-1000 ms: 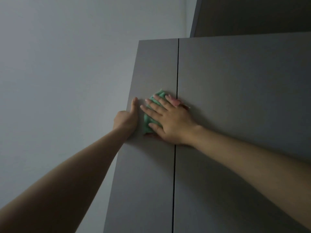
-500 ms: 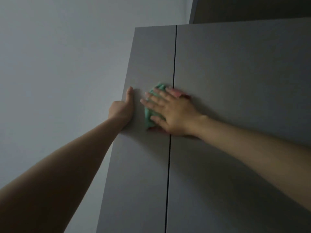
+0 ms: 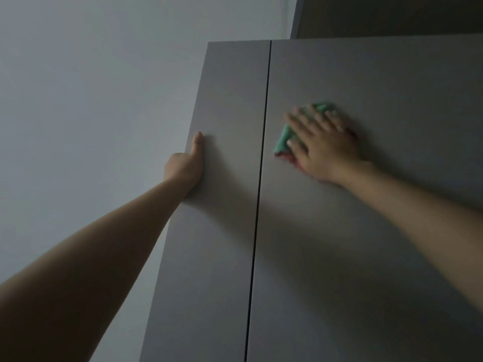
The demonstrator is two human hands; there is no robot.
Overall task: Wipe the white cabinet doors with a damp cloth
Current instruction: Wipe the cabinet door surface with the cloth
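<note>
Fingers (image 3: pixel 311 121) flat on green cloth (image 3: pixel 283 138), right door (image 3: pixel 366 231), wall (image 3: pixel 91 100) left

Two cabinet doors side by side, a hand on each.

I see the left door (image 3: pixel 222 205) and the right door (image 3: pixel 366 257) meeting at a narrow vertical gap (image 3: pixel 257 205). My left hand (image 3: pixel 187 167) holds the left door's outer edge, thumb lying on its face, with the wall (image 3: pixel 91 113) beyond to the left. My right hand (image 3: pixel 322 145) lies flat on the cloth (image 3: pixel 283 138) against the right door, just right of the gap. Above the doors sits a recess (image 3: pixel 392 14).
</note>
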